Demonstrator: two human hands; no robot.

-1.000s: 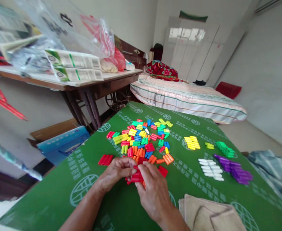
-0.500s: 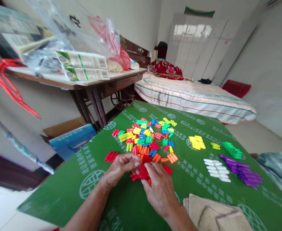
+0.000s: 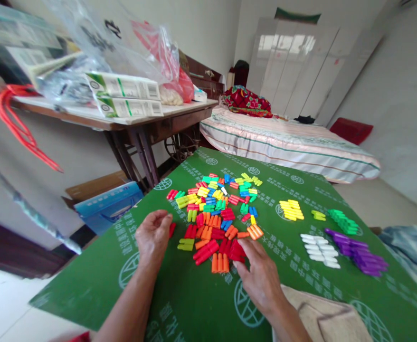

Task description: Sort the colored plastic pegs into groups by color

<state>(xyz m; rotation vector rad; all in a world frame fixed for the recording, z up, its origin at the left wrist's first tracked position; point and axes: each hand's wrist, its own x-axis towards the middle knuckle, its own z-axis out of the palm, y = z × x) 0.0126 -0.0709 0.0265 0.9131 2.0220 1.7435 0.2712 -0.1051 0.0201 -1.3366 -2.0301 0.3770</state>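
Left hand [image 3: 154, 236] curled left of the mixed pile [image 3: 213, 205], grip unclear; right hand [image 3: 261, 281] spread loose, fingertips on red pieces [image 3: 237, 251] at pile's near edge.

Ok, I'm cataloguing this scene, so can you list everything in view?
Board: one, green, under everything.
Mixed pegs: many, multicoloured, board centre.
Yellow pegs: one group, right of pile.
Lime pegs: few, beside yellow.
Green pegs: one row, far right.
White pegs: one group, nearer right.
Purple pegs: one group, beside white.
Cloth: one, beige, near right edge.
Bed: one, striped, behind board.
Table: one, wooden, left, bearing boxes, bags.
Left hand: one, over red pegs, pile's left.
Right hand: one, open, fingertips at red cluster.
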